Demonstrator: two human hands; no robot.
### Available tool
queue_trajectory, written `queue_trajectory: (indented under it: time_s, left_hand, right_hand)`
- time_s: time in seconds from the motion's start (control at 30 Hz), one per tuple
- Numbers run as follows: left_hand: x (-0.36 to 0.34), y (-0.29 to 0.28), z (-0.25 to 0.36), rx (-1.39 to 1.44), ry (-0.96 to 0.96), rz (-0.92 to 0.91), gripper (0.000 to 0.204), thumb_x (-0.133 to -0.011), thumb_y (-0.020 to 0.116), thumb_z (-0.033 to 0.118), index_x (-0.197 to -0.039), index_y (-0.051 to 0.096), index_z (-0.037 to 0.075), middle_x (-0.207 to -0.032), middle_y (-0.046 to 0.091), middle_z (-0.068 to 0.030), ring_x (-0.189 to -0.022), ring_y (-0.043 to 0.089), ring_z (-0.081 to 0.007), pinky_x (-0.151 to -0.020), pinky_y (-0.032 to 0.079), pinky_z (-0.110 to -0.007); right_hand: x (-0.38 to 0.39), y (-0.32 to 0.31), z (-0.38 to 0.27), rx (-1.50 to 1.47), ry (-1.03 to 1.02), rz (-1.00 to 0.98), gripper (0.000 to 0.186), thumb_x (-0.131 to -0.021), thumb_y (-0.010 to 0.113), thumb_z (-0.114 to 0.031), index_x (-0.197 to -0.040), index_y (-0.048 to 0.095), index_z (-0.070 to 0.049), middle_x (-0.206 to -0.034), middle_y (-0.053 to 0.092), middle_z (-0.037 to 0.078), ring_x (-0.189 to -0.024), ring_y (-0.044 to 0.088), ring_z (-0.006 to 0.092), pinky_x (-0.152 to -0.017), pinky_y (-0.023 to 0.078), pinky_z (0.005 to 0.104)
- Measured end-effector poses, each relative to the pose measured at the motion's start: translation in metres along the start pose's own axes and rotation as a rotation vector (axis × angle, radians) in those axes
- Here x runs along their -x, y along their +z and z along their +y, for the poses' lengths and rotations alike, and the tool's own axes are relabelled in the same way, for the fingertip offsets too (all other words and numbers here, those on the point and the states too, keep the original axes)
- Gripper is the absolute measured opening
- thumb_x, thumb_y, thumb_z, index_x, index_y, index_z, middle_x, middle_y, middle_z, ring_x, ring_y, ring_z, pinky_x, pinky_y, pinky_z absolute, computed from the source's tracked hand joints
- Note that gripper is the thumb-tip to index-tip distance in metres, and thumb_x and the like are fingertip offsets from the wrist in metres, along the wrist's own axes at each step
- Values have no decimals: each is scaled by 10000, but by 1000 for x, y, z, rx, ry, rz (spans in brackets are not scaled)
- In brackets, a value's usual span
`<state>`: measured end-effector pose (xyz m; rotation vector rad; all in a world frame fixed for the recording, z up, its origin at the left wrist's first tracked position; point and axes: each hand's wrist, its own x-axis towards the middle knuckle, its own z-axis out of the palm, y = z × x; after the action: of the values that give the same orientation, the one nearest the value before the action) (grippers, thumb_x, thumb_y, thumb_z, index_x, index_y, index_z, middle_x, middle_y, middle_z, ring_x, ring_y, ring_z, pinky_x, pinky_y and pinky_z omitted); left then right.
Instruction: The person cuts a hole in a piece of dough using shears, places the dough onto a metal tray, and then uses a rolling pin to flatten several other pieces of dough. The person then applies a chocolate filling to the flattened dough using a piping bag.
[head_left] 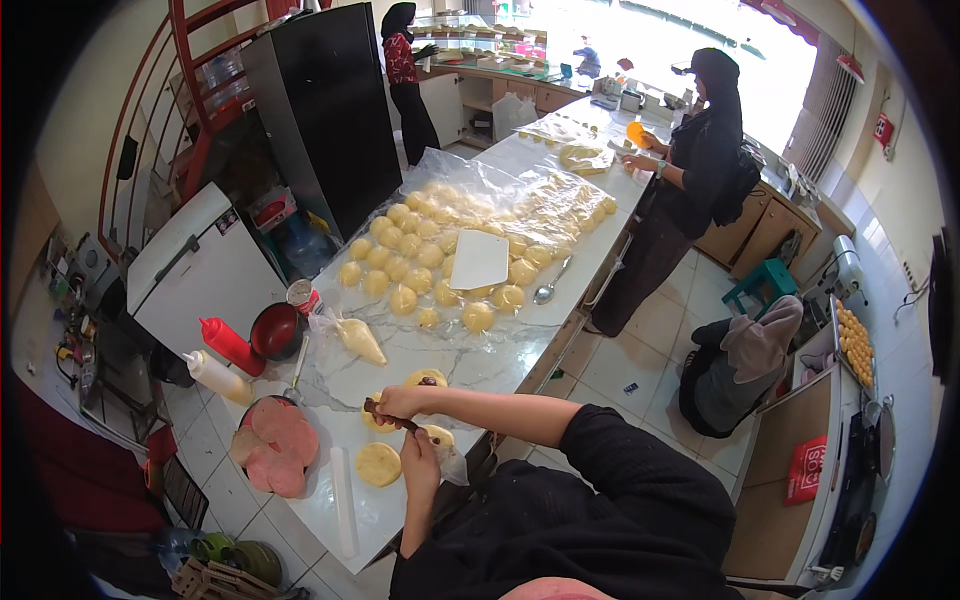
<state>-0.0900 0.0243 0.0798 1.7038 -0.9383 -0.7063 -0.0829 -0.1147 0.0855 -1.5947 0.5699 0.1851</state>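
Observation:
Above the near end of the marble-patterned table, my right hand (401,401) and my left hand (419,462) both pinch a dark brown stick (408,424); its exact kind is unclear. Below them lie flat dough rounds: a plain dough round (379,465) left of my left hand, another partly behind my right hand, and a dough round (427,379) with dark bits just beyond. One more filled dough piece (440,436) sits beside my left hand, with a crumpled clear plastic bag (454,466) next to it.
Left lie a white strip (343,500), pink round slices (283,432), a red squeeze bottle (230,345), a white bottle (216,376) and a bowl (278,331). Ahead are a piping bag (360,340), film-covered dough balls (403,299), a white sheet (480,260) and a spoon (551,283). Three people are nearby.

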Motion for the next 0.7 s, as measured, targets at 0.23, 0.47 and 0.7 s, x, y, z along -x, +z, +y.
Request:
queue_trajectory:
  time_s: [0.23,0.47,0.7]
  left_hand:
    - [6,4,7,-54,129,65,267,-861,354,204,-817,467,-34,-662,509,-234,-641,501,-399,-563,364,-439]
    - [1,15,19,-175,112,-3,253,-868,353,192,-788,448,-29,-654,508,-237,-656,496,-408,-558,347,-456]
    - [-3,30,3,-136,101,-12,265,-869,353,202,-816,458,-35,-658,509,-234,-646,505,-392,-576,368,-441]
  right_hand:
    - [-9,16,-2,-17,-46,54,227,-812,446,-141,-681,554,11,-602,497,41,-517,463,128,-488,408,260]
    - [-25,5,14,-123,-90,15,202,-787,443,-99,-669,555,20,-575,519,74,-481,495,158,-445,420,277]
    - [-13,-3,12,-1,-6,-7,202,-777,460,-129,-626,540,-23,-561,502,66,-478,493,152,-434,401,290]
